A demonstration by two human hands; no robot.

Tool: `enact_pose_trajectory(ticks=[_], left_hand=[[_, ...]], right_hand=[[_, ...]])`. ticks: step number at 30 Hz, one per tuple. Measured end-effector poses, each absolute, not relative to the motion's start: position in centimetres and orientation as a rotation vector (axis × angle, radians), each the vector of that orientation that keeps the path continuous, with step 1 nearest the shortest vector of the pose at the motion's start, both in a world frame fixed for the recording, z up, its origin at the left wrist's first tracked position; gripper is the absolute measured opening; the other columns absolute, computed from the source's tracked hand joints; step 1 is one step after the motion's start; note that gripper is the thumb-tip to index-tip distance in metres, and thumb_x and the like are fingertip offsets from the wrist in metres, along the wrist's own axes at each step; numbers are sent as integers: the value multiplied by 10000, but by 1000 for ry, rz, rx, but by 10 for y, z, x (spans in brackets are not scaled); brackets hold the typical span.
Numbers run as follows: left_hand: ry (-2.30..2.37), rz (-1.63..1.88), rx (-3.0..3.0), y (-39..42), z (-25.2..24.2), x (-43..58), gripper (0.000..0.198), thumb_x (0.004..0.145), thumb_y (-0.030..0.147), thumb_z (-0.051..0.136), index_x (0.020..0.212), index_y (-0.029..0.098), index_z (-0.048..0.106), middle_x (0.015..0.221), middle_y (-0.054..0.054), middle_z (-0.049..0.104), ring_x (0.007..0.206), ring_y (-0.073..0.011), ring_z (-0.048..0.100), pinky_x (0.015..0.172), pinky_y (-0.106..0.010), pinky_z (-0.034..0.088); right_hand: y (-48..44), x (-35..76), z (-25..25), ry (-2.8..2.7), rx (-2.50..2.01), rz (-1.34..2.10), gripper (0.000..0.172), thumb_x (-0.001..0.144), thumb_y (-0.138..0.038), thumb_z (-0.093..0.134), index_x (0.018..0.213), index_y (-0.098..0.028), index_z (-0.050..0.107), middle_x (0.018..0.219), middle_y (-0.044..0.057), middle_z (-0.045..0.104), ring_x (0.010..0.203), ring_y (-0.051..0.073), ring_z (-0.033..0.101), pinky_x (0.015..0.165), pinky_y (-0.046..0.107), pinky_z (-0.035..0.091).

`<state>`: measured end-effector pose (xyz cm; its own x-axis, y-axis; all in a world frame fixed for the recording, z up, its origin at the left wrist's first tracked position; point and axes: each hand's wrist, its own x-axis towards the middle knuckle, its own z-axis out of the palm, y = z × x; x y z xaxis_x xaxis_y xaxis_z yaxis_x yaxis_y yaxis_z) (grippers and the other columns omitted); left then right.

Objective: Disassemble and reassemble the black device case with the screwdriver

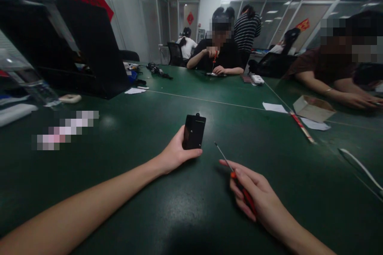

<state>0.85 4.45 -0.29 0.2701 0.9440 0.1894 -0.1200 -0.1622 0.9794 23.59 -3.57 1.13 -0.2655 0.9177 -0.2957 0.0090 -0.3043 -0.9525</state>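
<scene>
My left hand (pixel 176 152) is closed around the lower part of a small black rectangular box (pixel 194 131), holding it upright just above the green table (pixel 125 175). My right hand (pixel 254 199) grips a screwdriver (pixel 236 179) with a red handle; its thin metal shaft points up and left, tip a short way right of the box and apart from it.
A black open case (pixel 74 48) and a clear plastic bottle (pixel 30 83) stand at the left. An open cardboard box (pixel 312 108), papers and a red-and-white stick (pixel 302 127) lie at the right. Other people sit at the far and right sides of the table.
</scene>
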Motion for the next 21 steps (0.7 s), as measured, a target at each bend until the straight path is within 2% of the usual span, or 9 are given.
enact_pose_trajectory(ticks=[2,6,13,21], left_hand=[[886,1156,1433,44,-2,8,558,667,221,808,1142,161,521,1016,-39,604,939,-194,563,830,-305,446],[976,1115,1485,43,1,8,460,677,233,794,1063,145,560,936,-28,613,867,-189,572,780,-311,457],[981,1089,1637,41,5,9,452,683,219,773,1079,145,567,957,-33,635,883,-206,597,800,-335,475],[995,1105,1680,37,6,11,475,698,191,752,1127,151,552,993,-36,637,909,-211,603,817,-340,477]], right_hand=[[-36,236,14,-1283,-1307,1651,597,908,-563,552,1384,-205,524,681,-44,525,398,40,347,352,172,218],[-37,238,14,-1466,-1302,1625,535,926,-493,572,1388,-225,536,809,5,607,489,48,414,422,183,293],[-35,237,13,-1485,-1301,1590,556,922,-503,562,1387,-199,539,810,10,610,479,46,412,431,199,302],[-36,232,21,-1451,-1424,1565,609,863,-534,595,1353,-173,556,816,18,635,438,49,443,346,170,316]])
